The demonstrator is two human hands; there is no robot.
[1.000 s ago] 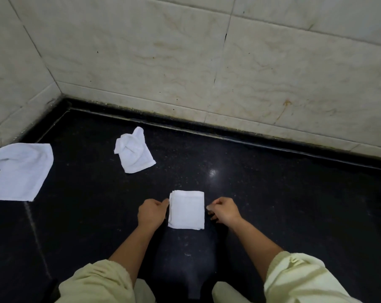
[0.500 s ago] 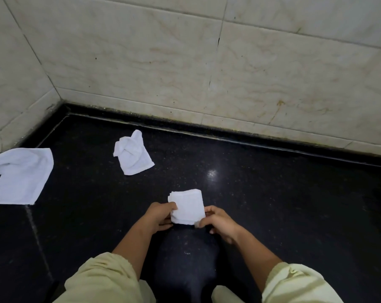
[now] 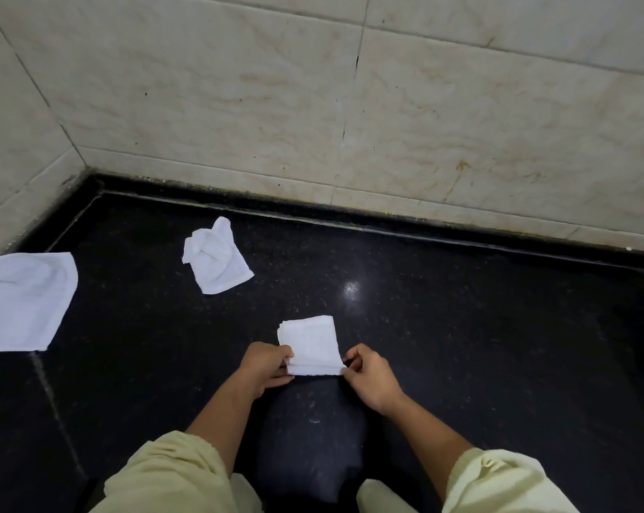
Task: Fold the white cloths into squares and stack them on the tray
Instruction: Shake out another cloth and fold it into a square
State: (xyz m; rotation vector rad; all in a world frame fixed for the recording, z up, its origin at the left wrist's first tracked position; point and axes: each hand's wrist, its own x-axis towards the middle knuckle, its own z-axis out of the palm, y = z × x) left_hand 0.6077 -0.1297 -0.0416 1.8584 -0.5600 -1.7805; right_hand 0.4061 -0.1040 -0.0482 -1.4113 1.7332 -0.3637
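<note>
A small folded white cloth [image 3: 309, 342] is in front of me over the black counter [image 3: 461, 327]. My left hand [image 3: 266, 368] pinches its near left corner and my right hand [image 3: 368, 375] pinches its near right corner, with the near edge lifted. A crumpled white cloth [image 3: 216, 264] lies farther back to the left. A larger white cloth [image 3: 24, 298], partly folded over, lies at the far left edge. No tray is in view.
The tiled wall [image 3: 350, 105] closes the counter at the back and on the left, meeting in a corner at the upper left. A pale seam line [image 3: 46, 386] runs across the counter on the left. My cream sleeves fill the bottom of the view.
The folded cloth lay flat with my hands beside it. Both hands took hold of its near corners and lifted that edge toward me.
</note>
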